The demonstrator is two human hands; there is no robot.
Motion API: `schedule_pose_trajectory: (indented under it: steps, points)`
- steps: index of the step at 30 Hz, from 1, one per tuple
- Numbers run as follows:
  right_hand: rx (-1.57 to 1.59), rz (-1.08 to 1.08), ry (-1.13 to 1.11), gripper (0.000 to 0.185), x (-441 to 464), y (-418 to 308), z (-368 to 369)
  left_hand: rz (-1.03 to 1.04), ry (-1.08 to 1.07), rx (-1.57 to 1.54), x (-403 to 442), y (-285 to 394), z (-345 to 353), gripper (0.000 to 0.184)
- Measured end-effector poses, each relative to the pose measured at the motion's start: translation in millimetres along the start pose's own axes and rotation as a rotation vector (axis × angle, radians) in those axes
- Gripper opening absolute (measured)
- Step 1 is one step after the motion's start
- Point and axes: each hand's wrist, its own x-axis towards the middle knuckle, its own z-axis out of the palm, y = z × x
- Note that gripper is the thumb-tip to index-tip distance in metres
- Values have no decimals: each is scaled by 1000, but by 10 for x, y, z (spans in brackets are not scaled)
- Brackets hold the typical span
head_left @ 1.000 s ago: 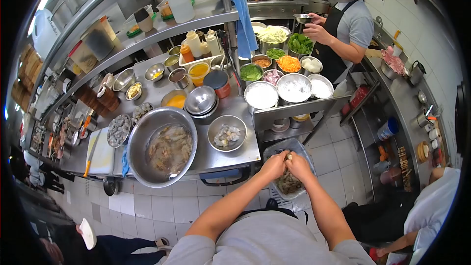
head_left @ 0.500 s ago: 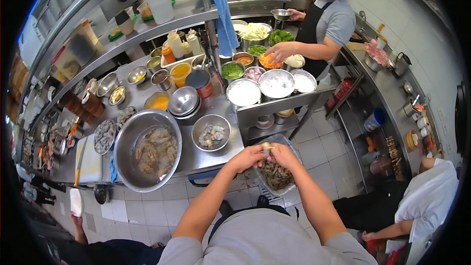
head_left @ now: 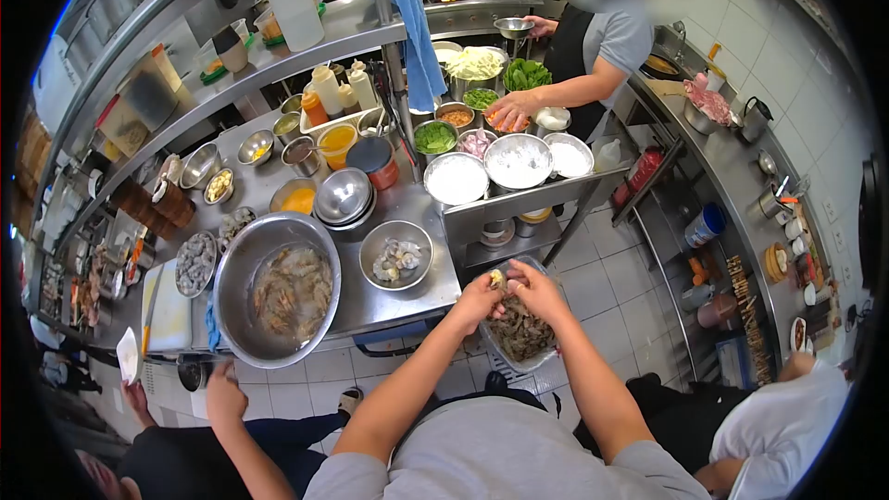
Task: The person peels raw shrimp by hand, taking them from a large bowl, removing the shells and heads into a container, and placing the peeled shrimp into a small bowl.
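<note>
Pinched in my left hand [head_left: 480,304] is a small pale-yellow shrimp [head_left: 497,278], partly covered by the fingers. Close beside it, my right hand [head_left: 537,293] has its fingers curled together; whatever they hold is hidden. Both hands are over a clear plastic tub [head_left: 528,366] of dark shrimp shells [head_left: 524,331]. On the counter to the left, a steel bowl [head_left: 370,243] has peeled shrimp [head_left: 396,260] in it. Further left, a large steel basin [head_left: 227,301] contains unpeeled shrimp [head_left: 294,289] in liquid.
A cutting board [head_left: 169,310] with a yellow-handled knife [head_left: 146,319] lies at the counter's left. Ingredient containers and white-filled bowls [head_left: 457,178] stand ahead. One co-worker [head_left: 602,65] works across the counter; others are at lower left [head_left: 199,463] and lower right [head_left: 778,426].
My hands have drawn slightly apart, the shrimp staying at my left fingers. The lower-left person has come closer, an arm now in view. The person across has lowered a hand to the orange food.
</note>
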Motion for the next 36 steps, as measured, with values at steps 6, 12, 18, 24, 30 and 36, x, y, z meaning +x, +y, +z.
schedule_pose_trajectory:
  steps: [6,12,18,24,30,36]
  points:
    - [-274,-70,137,28,-31,-129,70,44,144,186,36,-29,302,30]
    - [59,151,216,19,-5,-48,4,312,182,455,1,-130,393,47]
    - [586,485,32,13,63,32,-106,597,132,651,-135,-126,377,54]
    - [150,328,249,11,140,195,74,436,132,448,15,-240,269,45]
    - [0,359,447,14,225,466,18,244,134,-145,-73,-101,215,39]
    - [-306,142,274,29,41,604,-147,267,197,-364,-50,-94,88,37]
